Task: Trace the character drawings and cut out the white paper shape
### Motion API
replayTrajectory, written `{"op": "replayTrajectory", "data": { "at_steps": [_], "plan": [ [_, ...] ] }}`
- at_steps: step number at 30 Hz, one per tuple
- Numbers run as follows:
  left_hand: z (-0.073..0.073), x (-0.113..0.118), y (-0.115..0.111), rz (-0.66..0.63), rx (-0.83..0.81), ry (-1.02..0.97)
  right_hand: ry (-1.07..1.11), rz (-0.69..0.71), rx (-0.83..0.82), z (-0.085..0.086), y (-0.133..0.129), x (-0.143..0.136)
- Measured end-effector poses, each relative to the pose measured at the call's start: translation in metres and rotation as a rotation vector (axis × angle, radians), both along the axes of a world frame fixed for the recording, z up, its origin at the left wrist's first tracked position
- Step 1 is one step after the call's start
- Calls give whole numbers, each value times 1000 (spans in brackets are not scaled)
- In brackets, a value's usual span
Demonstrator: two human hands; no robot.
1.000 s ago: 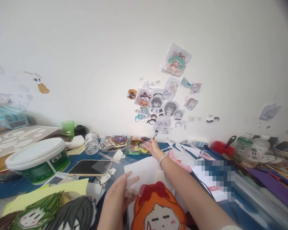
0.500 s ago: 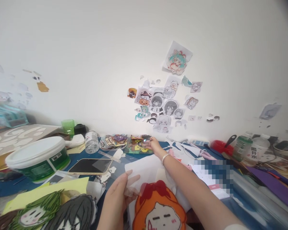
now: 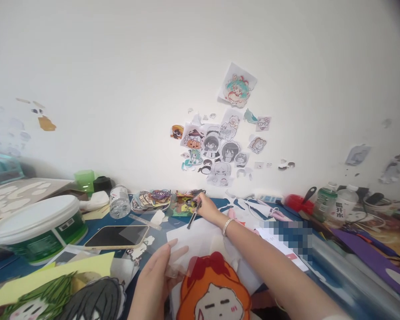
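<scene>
My right hand (image 3: 207,208) reaches to the back of the desk with its fingers closed around a slim pen-like tool (image 3: 194,215), dark-tipped and pointing down; its exact kind is unclear. A colourful printed pouch (image 3: 182,205) lies just behind these fingers. In the foreground my left hand (image 3: 163,266) pinches a clear plastic sheet (image 3: 182,270), whose edges are hard to see. Below and right of it is a cartoon head cutout (image 3: 222,289) with orange hair and a red bow, cut off by the frame's bottom. White paper (image 3: 178,231) spreads behind the cutout.
To the left stand a white-lidded tub (image 3: 36,218), a phone (image 3: 117,237) and a clear bottle (image 3: 120,202). Finished-looking cartoon heads (image 3: 95,298) lie front left. Bottles (image 3: 346,204), a red bowl (image 3: 298,203) and a clear roll (image 3: 340,266) occupy the right side.
My right hand has drawn back slightly from the pouch, and the pen-like tool now shows plainly in it. My left hand keeps its hold on the clear sheet. The view has shifted slightly.
</scene>
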State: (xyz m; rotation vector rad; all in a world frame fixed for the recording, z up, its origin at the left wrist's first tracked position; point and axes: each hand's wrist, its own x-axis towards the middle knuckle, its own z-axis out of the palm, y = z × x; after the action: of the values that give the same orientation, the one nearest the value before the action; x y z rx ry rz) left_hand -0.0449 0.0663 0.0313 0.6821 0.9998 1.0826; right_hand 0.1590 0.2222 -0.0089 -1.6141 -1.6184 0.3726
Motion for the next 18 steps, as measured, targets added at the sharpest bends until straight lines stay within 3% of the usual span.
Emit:
{"op": "replayTrajectory", "data": {
  "at_steps": [6, 18],
  "plan": [
    [1, 1, -2, 5, 6, 8, -265, 47, 63, -2, -3, -6],
    [-2, 1, -3, -13, -3, 16, -484, 14, -54, -3, 0, 2]
  ]
}}
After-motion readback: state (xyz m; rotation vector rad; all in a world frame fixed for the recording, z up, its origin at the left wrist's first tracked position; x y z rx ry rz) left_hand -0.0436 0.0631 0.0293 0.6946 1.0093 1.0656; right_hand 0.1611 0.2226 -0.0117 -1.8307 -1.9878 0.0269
